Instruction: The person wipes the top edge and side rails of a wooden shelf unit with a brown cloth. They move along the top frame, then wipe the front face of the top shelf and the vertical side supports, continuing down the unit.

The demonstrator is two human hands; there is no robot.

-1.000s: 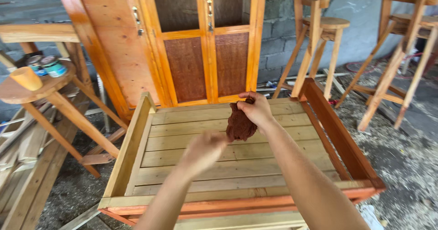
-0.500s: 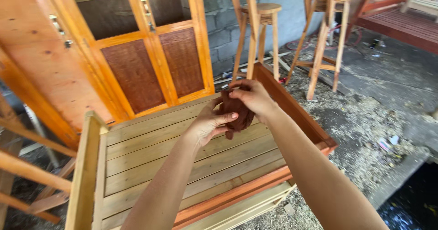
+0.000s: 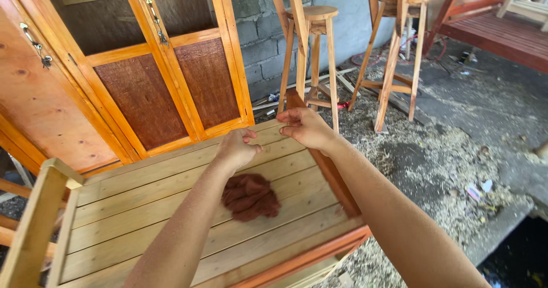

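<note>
Outdoors in a woodworking yard, grey block wall behind, sawdust and shavings spread over the concrete. Biggest piece in view is the orange-varnished cabinet (image 3: 142,77), its brown-panelled doors closed, standing just behind the work. Off to the right stand two tall wooden stools (image 3: 311,54), and a red-stained bench (image 3: 491,31) sits well apart in the far corner.

Front and centre lies the slatted wooden frame (image 3: 171,208). How far along? Judging by colour alone, the right side rail and the near front edge carry a reddish-orange stain, while the slats and the left rail look pale and bare. So the finishing looks partly done, with most of the flat surface left.

Now the cloth: a crumpled reddish-brown rag (image 3: 250,196) lies loose on the slats, near the stained right rail, with nobody gripping it.

Both arms reach forward, raised above the frame. The left hand (image 3: 237,150) hangs just above and beyond the rag, fingers curled in on themselves in a loose fist, holding nothing that I can make out. The right hand (image 3: 305,128) sits a little higher, over the far end of the right rail, fingers bent and drawn towards the thumb, also empty as far as can be seen. Neither hand touches the rag or the wood.
</note>
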